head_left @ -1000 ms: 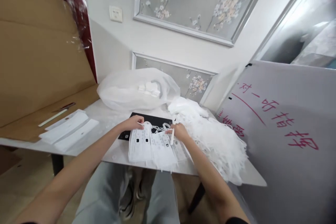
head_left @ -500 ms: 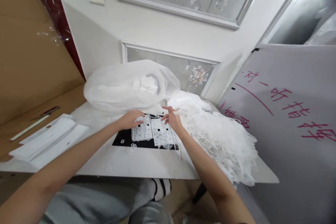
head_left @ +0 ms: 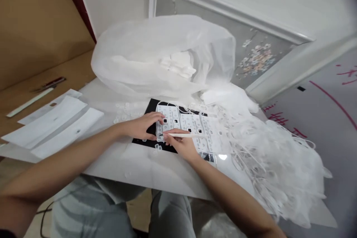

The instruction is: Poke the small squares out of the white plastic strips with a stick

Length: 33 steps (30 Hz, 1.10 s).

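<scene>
My left hand [head_left: 143, 124] rests at the left end of a row of white panels [head_left: 191, 122] with rows of small round marks and dark square openings. Its thumb and fingers are spread apart, the fingertips touching the panel's left edge. My right hand [head_left: 182, 144] is closed around a slim white stick-like tool [head_left: 192, 135], held almost level over the panels. The tool's dark tip is beside my left thumb, at the lower left corner; its exact kind I cannot make out. Beneath the panels lies a black mat [head_left: 152, 108]. Small clear pieces [head_left: 158, 147] sit at its front edge.
A large translucent bag [head_left: 134, 52] with white material inside stands behind. To the right is a heap of white strips and cords [head_left: 281, 171]. White folded sheets [head_left: 60, 128] and a pale strip [head_left: 30, 102] lie left. A written-on board [head_left: 320, 119] leans at right.
My right hand has come down and left, bringing the tool tip to the panel's lower left corner. My left hand has shifted to the panel's left edge. The view has tilted lower and closer.
</scene>
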{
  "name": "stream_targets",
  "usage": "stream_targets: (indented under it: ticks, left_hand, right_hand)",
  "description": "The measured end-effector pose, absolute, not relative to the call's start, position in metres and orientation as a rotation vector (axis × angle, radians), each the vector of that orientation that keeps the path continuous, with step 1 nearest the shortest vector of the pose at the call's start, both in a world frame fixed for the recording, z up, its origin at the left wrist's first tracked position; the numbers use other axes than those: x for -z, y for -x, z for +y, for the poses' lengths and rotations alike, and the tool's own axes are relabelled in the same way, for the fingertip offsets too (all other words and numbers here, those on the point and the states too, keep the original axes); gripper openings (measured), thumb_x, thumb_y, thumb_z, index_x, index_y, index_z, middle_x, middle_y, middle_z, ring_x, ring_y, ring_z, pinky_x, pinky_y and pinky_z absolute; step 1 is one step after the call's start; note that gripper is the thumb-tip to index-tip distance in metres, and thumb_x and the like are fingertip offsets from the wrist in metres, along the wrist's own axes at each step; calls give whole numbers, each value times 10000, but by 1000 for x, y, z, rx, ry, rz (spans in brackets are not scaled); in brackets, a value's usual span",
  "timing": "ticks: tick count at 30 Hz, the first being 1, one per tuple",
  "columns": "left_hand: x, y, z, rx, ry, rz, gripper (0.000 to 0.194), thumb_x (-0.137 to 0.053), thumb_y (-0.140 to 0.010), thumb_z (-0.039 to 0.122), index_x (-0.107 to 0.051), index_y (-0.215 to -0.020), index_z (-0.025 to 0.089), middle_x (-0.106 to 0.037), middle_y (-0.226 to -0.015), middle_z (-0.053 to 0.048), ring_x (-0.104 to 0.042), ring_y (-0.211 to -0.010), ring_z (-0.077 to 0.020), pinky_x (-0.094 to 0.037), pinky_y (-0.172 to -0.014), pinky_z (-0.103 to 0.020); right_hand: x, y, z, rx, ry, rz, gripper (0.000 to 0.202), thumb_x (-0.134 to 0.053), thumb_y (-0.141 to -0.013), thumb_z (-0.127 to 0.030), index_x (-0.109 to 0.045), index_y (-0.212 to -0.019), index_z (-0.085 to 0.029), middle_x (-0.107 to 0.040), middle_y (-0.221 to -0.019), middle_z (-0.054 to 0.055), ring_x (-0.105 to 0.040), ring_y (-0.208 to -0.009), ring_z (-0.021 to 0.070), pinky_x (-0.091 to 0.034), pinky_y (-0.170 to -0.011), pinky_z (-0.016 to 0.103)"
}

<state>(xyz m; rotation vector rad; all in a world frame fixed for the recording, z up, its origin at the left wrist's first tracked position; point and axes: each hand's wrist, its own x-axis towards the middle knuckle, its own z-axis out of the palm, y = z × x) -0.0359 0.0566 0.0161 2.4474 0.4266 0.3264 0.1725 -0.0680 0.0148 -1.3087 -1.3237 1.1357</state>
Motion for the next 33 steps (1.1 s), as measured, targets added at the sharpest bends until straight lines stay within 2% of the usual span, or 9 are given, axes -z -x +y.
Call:
stream_targets:
  ticks: [3,9,18,21,25,29,33]
  left_hand:
    - [-11,36,56,-296,-2474,508,512,-741,-815,422,-537,-1234,210,-390,-1546,-131,-294,-1468,-324,-321,-1163,-461]
    - [-8,36,53,-277,-2536,519,538,-712,-835,454,-520,-1260,184,-340,-1578,-148,-243,-1492,-339,-293,-1181,-474]
    - [-11,37,52,-305,-2561,489,508,-695,-851,467,-531,-1238,182,-354,-1578,-148,-241,-1499,-315,-287,-1186,-457]
    - [-12,38,53,-298,-2557,495,499,-699,-848,457,-538,-1234,186,-351,-1582,-141,-238,-1501,-312,-279,-1186,-454]
    - [-12,38,54,-287,-2566,485,513,-703,-849,435,-530,-1263,188,-358,-1581,-140,-236,-1504,-310,-279,-1186,-456]
    - [-15,35,54,-401,-2619,402,500,-722,-846,357,-551,-1282,180,-502,-1472,-147,-402,-1416,-297,-340,-1147,-436]
    - [-24,32,52,-670,-2683,268,271,-710,-869,306,-654,-1110,194,-694,-1177,-94,-613,-1144,-243,-440,-1030,-402]
  right_hand:
    - [-11,-173,-69,-1047,1380,-1465,222,-742,-811,-408,-784,-877,-201,-744,-713,48,-646,-577,160,-497,-524,273]
    - [-21,-174,-71,-984,1351,-1600,148,-720,-847,-346,-786,-878,-218,-789,-882,62,-730,-763,203,-574,-693,310]
    - [-19,-176,-71,-890,1324,-1722,117,-690,-886,-301,-774,-903,-221,-786,-899,56,-734,-777,189,-588,-708,302]
    - [-16,-174,-71,-712,1233,-1884,122,-645,-919,-255,-752,-957,-209,-768,-916,72,-724,-805,181,-587,-725,306]
    - [-13,-169,-72,-411,1085,-2145,152,-561,-953,-176,-695,-1022,-191,-750,-1028,106,-690,-969,212,-569,-890,387]
    - [-10,-168,-71,-403,1128,-2118,168,-522,-975,-194,-676,-1039,-217,-759,-1034,77,-684,-931,204,-570,-878,380]
    - [-11,-174,-67,-700,1297,-1740,157,-558,-972,-305,-697,-1008,-242,-751,-927,35,-686,-832,178,-561,-757,318]
